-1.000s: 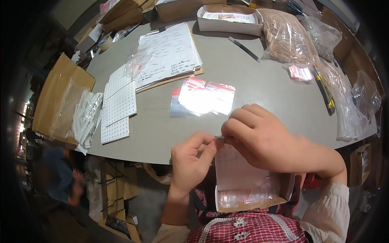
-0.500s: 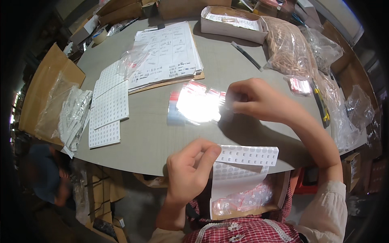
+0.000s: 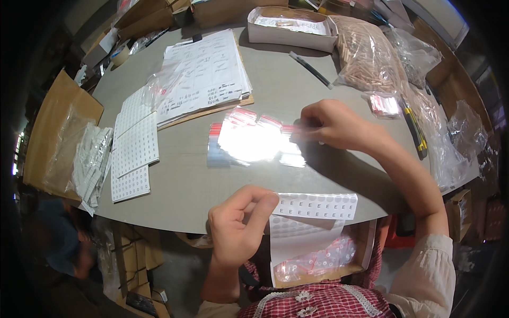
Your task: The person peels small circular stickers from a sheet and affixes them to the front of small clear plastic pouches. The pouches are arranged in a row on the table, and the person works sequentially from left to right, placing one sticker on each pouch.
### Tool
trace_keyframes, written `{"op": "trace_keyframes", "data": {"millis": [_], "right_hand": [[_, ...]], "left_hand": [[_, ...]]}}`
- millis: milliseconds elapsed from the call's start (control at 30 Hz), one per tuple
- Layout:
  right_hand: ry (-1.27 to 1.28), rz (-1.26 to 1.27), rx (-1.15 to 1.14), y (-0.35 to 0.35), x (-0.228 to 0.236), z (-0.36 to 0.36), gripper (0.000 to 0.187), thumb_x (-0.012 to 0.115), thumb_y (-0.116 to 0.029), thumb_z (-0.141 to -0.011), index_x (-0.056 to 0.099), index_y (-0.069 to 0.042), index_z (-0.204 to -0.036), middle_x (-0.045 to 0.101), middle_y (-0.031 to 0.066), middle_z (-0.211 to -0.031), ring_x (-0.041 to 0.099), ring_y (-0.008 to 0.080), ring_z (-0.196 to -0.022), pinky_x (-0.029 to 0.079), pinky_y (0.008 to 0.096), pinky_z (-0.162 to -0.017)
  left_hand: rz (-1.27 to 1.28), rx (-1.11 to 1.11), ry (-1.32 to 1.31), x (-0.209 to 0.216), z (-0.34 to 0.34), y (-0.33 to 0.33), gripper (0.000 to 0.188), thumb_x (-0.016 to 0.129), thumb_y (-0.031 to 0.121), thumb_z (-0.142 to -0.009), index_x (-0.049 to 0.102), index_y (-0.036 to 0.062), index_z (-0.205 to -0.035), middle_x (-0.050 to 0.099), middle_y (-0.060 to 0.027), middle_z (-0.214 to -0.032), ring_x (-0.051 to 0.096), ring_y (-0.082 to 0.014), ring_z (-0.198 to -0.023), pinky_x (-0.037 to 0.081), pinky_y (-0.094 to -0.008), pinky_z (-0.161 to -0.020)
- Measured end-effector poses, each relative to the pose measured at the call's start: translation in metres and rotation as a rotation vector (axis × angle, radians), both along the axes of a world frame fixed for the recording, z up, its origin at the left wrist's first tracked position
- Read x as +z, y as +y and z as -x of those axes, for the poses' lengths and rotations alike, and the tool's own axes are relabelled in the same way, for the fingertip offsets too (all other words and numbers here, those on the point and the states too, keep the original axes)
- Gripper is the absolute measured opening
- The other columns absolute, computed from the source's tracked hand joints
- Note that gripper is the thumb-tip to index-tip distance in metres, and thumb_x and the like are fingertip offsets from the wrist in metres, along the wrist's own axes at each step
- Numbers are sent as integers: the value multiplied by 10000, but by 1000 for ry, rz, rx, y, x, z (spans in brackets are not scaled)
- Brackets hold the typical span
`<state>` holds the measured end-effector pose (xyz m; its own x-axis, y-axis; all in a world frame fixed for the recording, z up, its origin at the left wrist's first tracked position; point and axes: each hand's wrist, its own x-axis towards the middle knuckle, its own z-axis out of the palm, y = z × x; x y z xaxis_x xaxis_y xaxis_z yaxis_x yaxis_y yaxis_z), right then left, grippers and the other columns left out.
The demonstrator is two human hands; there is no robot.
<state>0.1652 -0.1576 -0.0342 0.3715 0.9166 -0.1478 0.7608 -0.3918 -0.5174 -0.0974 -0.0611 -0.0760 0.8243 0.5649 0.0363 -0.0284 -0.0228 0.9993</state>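
Gingham red-and-white fabric shows at the bottom edge, your own clothing, and just above it an open cardboard box [image 3: 366, 249] sits in your lap holding small clear bags with red tops. Your left hand [image 3: 238, 228] hovers at the near rim of the grey round table [image 3: 185, 191], thumb and forefinger pinched shut on the left end of a white sticker strip [image 3: 316, 205]. That strip's long axis runs left to right, extending away from your grip toward your right side.

Farther out, your right hand [image 3: 339, 127] rests on the tabletop, fingers closed lightly on the right edge of a fanned pile of clear red-topped bags [image 3: 254, 142]. The pile lies up and slightly right of your left hand, well apart from the strip; your right hand is the nearer one to it.

To the left lie white label sheets [image 3: 135, 153]. Beyond them, a clipboard of papers [image 3: 207, 79], a pen [image 3: 310, 69], a bag of wooden dowels [image 3: 366, 58] and a shallow carton [image 3: 289, 24].
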Motion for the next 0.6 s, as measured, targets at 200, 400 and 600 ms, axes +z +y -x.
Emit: {"op": "trace_keyframes", "data": {"millis": [200, 400, 600], "right_hand": [[278, -42, -58, -28, 6, 2, 211, 712, -160, -884, 722, 33, -968, 676, 108, -724, 625, 177, -610, 485, 343, -590], [216, 17, -66, -73, 12, -9, 233, 704, -133, -855, 719, 30, -1021, 667, 99, -710, 612, 172, -593, 483, 333, -586], [78, 33, -123, -90, 43, 3, 306, 693, -145, -877, 665, 16, -1135, 674, 93, -778, 630, 161, -705, 485, 318, -650]], "left_hand": [[82, 43, -63, -3, 2, -3, 84, 685, 42, -967, 701, -40, -961, 589, 56, -667, 455, 8, -608, 331, -181, -542], [107, 6, -71, -5, 0, -3, 90, 681, 30, -972, 689, -59, -964, 568, 67, -674, 409, 16, -606, 278, -180, -537], [90, -34, -56, 1, 2, -4, 117, 688, 55, -977, 686, -57, -944, 569, 54, -657, 414, 10, -584, 279, -186, -526]]}}
